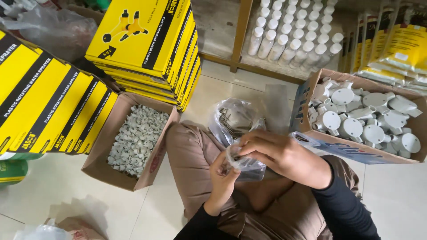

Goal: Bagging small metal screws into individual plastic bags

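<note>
Stacking up on the far left, flat yellow boxes (147, 44) with black stripes fill the floor, more of them leaning at the left edge. Right of the person sits an open cardboard carton (311, 133) full of round white plastic fittings; left of the knees a second carton (100, 164) holds small grey plastic pieces. Far off, rows of white tubes (293, 35) lean against a wooden frame. A crumpled clear bag (233, 118) of small metal parts rests just beyond the knees.

Smallest is the little clear plastic pouch (244, 163), held over the lap between both hands. The right hand (284, 155) lies over its top from the right, fingers curled and pinching the upper edge. The left hand (222, 178) comes up from below on the near left, fingertips closed on the pouch's left end. The pouch runs roughly left to right, both hands touching it, the right covering more of it.
</note>
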